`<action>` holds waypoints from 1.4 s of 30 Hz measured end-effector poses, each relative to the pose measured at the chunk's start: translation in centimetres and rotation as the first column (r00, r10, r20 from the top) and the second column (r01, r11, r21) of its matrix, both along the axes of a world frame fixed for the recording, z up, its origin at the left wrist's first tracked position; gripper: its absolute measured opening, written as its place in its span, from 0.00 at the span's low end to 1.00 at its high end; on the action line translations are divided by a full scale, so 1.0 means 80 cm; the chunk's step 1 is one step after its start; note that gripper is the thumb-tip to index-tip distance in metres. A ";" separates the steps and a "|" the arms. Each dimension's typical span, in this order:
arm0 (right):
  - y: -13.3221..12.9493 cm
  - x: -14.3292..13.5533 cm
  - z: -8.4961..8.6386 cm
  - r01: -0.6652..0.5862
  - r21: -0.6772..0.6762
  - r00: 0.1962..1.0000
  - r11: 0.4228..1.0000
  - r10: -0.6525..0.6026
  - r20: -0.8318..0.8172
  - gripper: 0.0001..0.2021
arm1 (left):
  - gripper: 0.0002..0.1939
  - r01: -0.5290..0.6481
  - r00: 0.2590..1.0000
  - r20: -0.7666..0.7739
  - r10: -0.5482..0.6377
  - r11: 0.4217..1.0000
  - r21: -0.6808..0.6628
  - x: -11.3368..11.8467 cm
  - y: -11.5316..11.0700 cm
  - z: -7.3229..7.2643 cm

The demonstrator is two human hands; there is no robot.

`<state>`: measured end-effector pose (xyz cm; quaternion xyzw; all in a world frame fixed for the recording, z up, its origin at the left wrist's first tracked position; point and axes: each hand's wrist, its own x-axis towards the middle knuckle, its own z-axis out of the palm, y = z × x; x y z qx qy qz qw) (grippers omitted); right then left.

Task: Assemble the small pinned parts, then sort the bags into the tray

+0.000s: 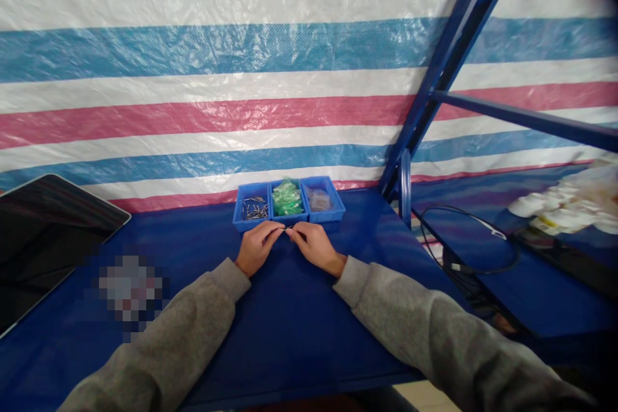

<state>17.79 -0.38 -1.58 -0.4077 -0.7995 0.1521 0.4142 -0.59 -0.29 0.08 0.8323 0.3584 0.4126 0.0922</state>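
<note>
Fingertips meet over the surface, and from where I stand both grips look pinched on one small dark piece (288, 227). The left hand (258, 246) has thumb and forefinger together at its one end; the right hand (313, 246) does the same from the other side. The piece lies directly between the two, neither hand nearer than the other. Its long axis seems to run side to side, from one set of fingertips to the other, though so little of it shows that I can't swear to it, nor say what it is.

Just beyond the knuckles stand three blue trays in a touching row. The left tray (244, 225), behind the left hand, has slim metal pieces (255, 211) scattered at mixed angles. The middle tray (292, 218) lies straight behind the pinched piece, heaped with green packets (288, 198). The right tray (331, 214), beyond the right hand, holds clear plastic bits (318, 199) that I can't make out singly.

Grey sleeves (410, 309) reach in over the blue surface (290, 335). Well off to the left lies a dark flat panel (43, 251) with a pale edge, and nearer the left sleeve a blurred patch I can't read. To the right, past a blue metal frame (434, 93), a black cable (421, 232) loops near a cluster of white things (555, 209). A striped sheet (217, 45) hangs behind it all.
</note>
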 end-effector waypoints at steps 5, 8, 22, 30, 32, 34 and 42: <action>0.000 -0.001 -0.001 -0.011 -0.003 1.000 1.000 0.011 0.009 0.17 | 0.10 0.007 1.000 0.012 -0.006 1.000 -0.021 0.000 -0.003 0.001; 0.000 -0.001 -0.002 -0.015 -0.006 1.000 1.000 0.015 0.011 0.18 | 0.10 0.000 1.000 0.018 0.001 0.999 -0.038 -0.001 -0.004 0.002; -0.001 0.000 0.001 -0.035 -0.055 0.999 0.998 0.034 -0.023 0.18 | 0.09 0.025 0.999 0.037 -0.023 0.998 -0.050 -0.001 -0.006 0.001; 0.000 0.000 -0.001 -0.038 -0.054 0.998 0.998 0.036 -0.042 0.16 | 0.09 0.004 0.999 0.048 -0.004 1.000 -0.007 0.000 -0.008 0.002; 0.000 0.000 0.000 -0.036 -0.049 0.998 0.998 0.033 -0.048 0.15 | 0.09 -0.013 0.999 0.049 0.014 1.000 -0.015 -0.001 -0.007 0.002; 0.000 0.000 0.001 -0.032 -0.042 0.998 0.999 0.030 -0.047 0.15 | 0.10 -0.025 0.998 0.050 0.027 0.999 -0.025 -0.001 -0.007 0.003; -0.002 0.000 0.002 0.020 -0.023 0.999 1.000 -0.021 -0.040 0.15 | 0.09 -0.023 0.987 0.155 0.038 0.995 -0.099 0.001 -0.012 0.008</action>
